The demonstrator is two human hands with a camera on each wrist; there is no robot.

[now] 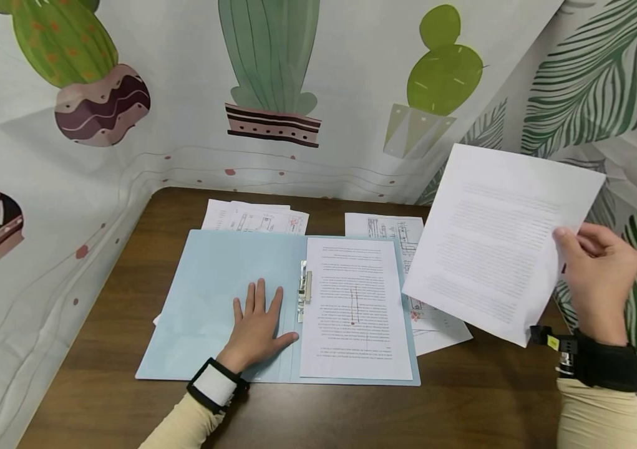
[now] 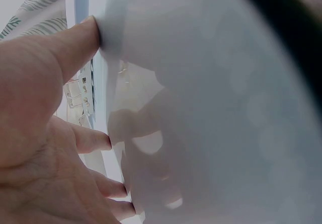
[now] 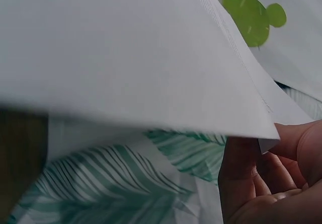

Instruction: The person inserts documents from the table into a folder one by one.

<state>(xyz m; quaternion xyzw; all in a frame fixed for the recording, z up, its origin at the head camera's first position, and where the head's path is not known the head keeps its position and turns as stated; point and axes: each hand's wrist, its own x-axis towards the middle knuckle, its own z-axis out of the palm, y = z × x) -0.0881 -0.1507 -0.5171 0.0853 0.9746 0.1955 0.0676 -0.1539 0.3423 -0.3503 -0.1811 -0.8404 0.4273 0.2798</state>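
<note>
- dark brown wood table [image 1: 481, 399], kinda glossy
- cactus-print cloth [image 1: 127, 112] hung behind and on the left
- green leaf-print cloth [image 1: 621, 81] on the right

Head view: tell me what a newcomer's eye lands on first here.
First, the white sheet held up off the table at right, pinched at its edge by the right hand. Next, the open blue folder in the middle of the brown table, with the left hand pressed flat on its left half and a printed page on its right half. Behind, cactus curtains fill the background.
</note>
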